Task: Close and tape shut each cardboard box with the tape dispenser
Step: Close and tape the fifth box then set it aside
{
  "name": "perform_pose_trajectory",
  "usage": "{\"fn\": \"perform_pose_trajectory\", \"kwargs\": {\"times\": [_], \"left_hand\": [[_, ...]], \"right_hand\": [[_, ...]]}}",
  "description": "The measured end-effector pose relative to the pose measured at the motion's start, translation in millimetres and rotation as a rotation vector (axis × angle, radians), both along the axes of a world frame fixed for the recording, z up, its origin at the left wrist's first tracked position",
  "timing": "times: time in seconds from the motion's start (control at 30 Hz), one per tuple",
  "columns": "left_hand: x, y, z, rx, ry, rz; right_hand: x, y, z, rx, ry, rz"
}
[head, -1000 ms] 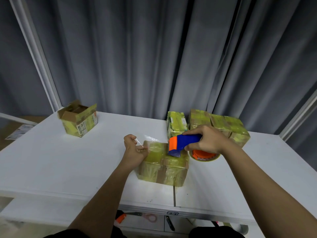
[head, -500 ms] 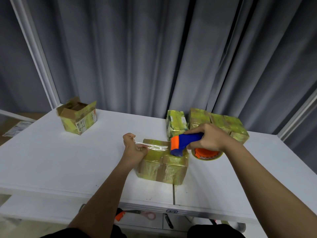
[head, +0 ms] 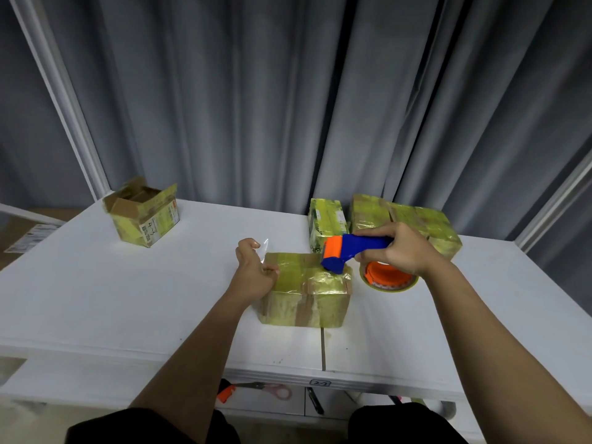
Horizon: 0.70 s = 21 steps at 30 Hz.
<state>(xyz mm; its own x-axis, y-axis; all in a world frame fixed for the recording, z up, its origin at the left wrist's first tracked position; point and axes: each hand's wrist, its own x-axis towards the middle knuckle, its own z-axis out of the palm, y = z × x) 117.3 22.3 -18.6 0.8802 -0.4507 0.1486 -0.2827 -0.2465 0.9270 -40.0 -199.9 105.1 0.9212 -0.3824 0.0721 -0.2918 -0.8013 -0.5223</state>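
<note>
The blue handle of the tape dispenser [head: 355,251] is gripped by the right hand [head: 395,251], the fingers curled over it from above. The dispenser's blue and orange head is pressed onto the top right edge of the closed cardboard box [head: 306,293], which sits near the front middle of the white table [head: 96,299]. The orange reel with its tape roll hangs below the right hand, off the right side of the box.

The loose end of the clear tape [head: 265,246] is pinched by the left hand [head: 254,270], whose fingers are curled at the box's top left corner. The strip itself is hard to make out against the glossy, already taped box top.

Behind the dispenser, a small upright box [head: 325,219] and a row of taped boxes [head: 413,216] are partly hidden by the right hand. At the table's far left, an open box [head: 144,216] stands with its flaps up; its contents cannot be made out.

Below the table's front edge, scissors [head: 266,388] with pink handles and a dark pen [head: 315,405] lie on a lower shelf, partly cut off by the tabletop.
</note>
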Motion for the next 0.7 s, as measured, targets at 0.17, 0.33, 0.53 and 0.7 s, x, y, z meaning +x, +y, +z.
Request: {"fn": "perform_pose_trajectory", "kwargs": {"times": [0.17, 0.33, 0.53, 0.7], "left_hand": [[1, 0, 4, 0.095, -0.074, -0.052], [19, 6, 0, 0.151, -0.071, -0.1], [21, 0, -5, 0.222, -0.158, -0.174], [19, -3, -6, 0.204, -0.153, -0.157]], "right_hand": [[-2, 2, 5, -0.051, 0.006, 0.008], [-2, 12, 7, -0.126, -0.052, -0.009], [-3, 12, 12, -0.18, -0.071, -0.017], [-2, 8, 12, -0.15, -0.066, -0.006]]}}
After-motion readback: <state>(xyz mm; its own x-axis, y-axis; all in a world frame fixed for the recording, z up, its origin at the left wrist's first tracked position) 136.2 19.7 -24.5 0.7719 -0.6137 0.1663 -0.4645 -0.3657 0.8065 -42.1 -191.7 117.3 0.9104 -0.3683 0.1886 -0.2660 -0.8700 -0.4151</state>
